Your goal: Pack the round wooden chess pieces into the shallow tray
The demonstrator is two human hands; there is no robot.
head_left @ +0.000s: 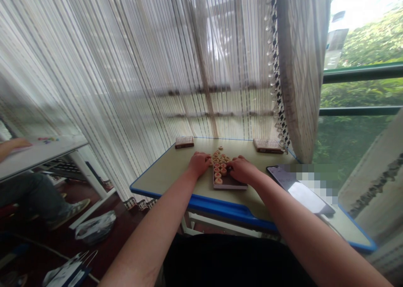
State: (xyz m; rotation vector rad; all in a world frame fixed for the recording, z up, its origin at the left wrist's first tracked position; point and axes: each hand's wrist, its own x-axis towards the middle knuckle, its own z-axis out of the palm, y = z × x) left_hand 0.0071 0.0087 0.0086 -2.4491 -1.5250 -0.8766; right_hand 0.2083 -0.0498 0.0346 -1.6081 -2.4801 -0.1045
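Observation:
A shallow open box (234, 186) lies on the desk, its left part holding rows of round wooden Chinese chess pieces (218, 181) with red marks. More loose pieces (221, 147) are heaped just past its far edge. At the heap's left side is my left hand (199, 163), its fingers curled in against the pieces; what is between them is hidden. My right hand (243, 169) reaches over the box's right side. Its bent fingers and thumb close at a chess piece (223, 171) beside the rows.
Two flat patterned boxes (184, 142) (268, 146) lie along the desk's far edge. A phone (300, 190) with a cable rests by my right forearm. Curtains (141, 69) hang behind the desk (157, 176). At left, another person's hand (15, 144) is on a white table; bags (96, 226) lie on the floor.

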